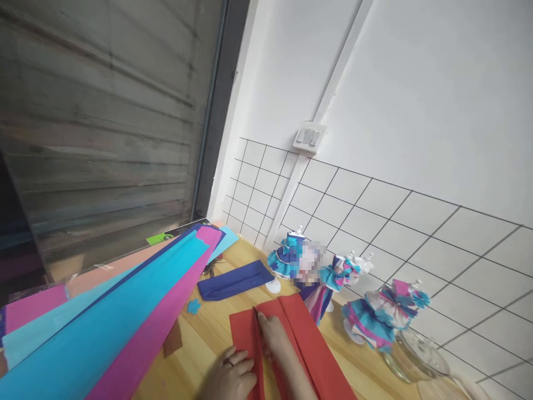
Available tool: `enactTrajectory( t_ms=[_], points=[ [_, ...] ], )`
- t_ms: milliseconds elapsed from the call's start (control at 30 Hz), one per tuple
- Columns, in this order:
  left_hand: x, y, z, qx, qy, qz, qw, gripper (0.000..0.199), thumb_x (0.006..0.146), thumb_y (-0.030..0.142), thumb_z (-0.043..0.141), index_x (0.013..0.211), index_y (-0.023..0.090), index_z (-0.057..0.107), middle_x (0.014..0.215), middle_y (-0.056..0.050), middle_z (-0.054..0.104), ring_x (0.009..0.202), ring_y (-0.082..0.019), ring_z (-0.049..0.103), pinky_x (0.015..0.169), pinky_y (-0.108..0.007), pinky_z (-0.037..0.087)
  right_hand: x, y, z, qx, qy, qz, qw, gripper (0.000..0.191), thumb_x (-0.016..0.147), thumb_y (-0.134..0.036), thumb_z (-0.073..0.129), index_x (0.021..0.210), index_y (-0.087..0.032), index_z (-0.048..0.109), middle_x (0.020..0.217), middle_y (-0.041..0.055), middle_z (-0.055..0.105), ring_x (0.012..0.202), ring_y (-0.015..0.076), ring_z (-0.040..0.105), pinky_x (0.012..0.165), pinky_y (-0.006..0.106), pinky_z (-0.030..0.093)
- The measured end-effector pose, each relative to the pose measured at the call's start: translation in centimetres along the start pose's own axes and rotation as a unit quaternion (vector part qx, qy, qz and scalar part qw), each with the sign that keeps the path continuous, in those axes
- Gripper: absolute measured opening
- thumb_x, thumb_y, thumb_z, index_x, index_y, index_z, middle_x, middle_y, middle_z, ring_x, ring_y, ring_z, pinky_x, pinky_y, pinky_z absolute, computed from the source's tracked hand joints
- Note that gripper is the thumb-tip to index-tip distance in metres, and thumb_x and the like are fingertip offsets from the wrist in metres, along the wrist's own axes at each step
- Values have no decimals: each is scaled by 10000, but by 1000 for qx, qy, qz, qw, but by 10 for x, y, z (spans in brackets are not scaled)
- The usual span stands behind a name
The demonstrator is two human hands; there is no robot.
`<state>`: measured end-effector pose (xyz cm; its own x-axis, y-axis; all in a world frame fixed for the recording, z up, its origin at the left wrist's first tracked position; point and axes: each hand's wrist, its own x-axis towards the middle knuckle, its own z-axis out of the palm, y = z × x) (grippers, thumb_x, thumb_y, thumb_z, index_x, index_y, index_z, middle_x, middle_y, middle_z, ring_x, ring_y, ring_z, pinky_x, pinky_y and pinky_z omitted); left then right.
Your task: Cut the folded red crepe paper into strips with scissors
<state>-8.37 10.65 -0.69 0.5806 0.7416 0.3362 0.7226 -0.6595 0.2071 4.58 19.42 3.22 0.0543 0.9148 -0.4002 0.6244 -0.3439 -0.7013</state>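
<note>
From the head view, I see the red crepe-like paper lying in layers on the pale wooden bench, at the near edge, with a long split running between a narrow strip and the wider part. The left hand, a dark ring on one finger, rests with bent fingers on the strip; whether it pinches the paper, I can't tell. The right hand is closed around something mostly hidden, and a thin dark blade-like tip shows beyond its thumb, right at the split.

That paper should be light and limp, I'd say, quick to crease, stretch or tear. I'd take it flat near its outer edge, with fingers spread close to the split, and never tug at the narrow strip.

Just beyond lies a folded navy-blue strip, with a small turquoise flower-shaped piece beside it. Long turquoise and magenta sheets overlap to the left. Little ruffled dresses on white stands line the wall side, near a lidded clear glass pot.
</note>
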Motion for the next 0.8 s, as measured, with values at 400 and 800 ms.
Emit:
enactTrajectory(
  t_ms=[400, 800],
  points=[
    [1, 12, -25, -50, -34, -215, 975, 559, 611, -54, 429, 1032, 209, 684, 1148, -31, 649, 1139, -212, 527, 1044, -396, 320, -101, 27, -107, 113, -39, -10, 993, 465, 842, -593, 332, 722, -182, 511, 402, -126, 223, 281, 52, 213, 294, 180, 214],
    [2, -21, -31, 46, 7, -248, 968, 473, 710, -3, 358, 1021, 146, 682, 1119, -68, 661, 1125, -214, 554, 998, -314, 377, -198, 246, -156, -177, 238, 112, 948, 86, 679, -255, 527, 694, -181, 568, 721, 72, 696, 711, 208, 664, 574, 251, 414]
  ],
)
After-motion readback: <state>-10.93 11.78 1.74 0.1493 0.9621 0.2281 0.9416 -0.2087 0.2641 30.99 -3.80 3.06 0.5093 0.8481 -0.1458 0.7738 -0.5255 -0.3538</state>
